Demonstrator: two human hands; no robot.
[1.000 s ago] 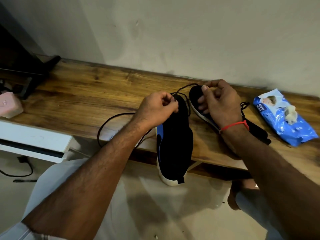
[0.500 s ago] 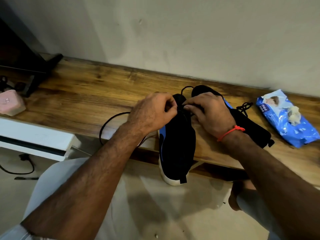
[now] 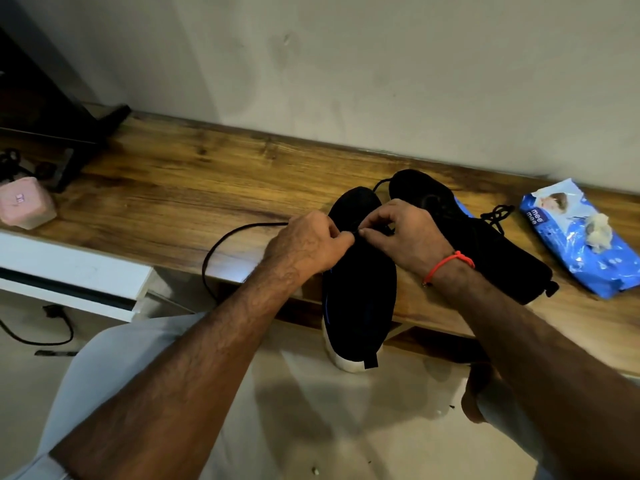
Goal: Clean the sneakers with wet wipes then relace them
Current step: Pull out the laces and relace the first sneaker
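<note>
Pinching black lace over sneaker, both hands: left hand, right hand; crumpled wipe atop wipes pack.

Dim warm indoor light; dark shadow under hands on floor; wide-angle bending at edges; slightly soft.

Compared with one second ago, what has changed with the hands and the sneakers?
The right hand came down from the far sneaker to the near sneaker, meeting the left hand at the lace, which both pinch. The far sneaker now lies flat. The wipes pack and near sneaker stayed put.
</note>
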